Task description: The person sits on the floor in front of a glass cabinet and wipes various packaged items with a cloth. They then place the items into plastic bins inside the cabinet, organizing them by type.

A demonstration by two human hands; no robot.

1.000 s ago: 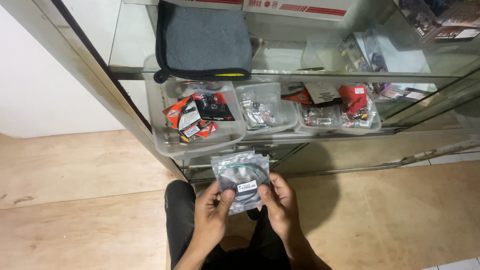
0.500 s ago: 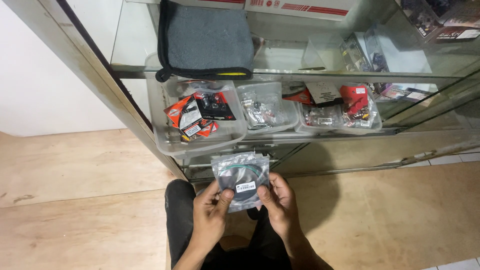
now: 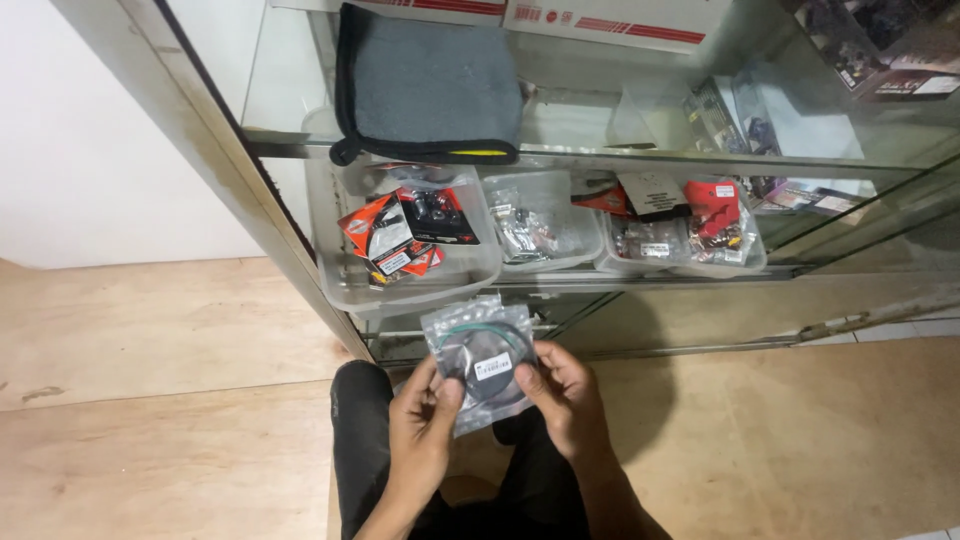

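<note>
Both hands hold one clear plastic bag [image 3: 480, 352] with dark ring-shaped parts and a small white label inside. My left hand [image 3: 422, 428] grips its lower left edge, thumb on the front. My right hand [image 3: 562, 395] grips its right side, thumb near the label. The bag is held upright over my knees in black trousers [image 3: 358, 440], just in front of a glass display cabinet [image 3: 250, 140].
On the cabinet's lower shelf stand three clear plastic tubs [image 3: 410, 280] with red, black and clear packaged parts. A folded grey cloth [image 3: 430, 85] with black trim lies on the glass shelf above. Flat boxes sit at the top. Wooden floor [image 3: 150, 340] spreads to the left and right.
The bag and both hands stay in nearly the same place; the bag has tilted slightly and the fingers have shifted a little on its edges.
</note>
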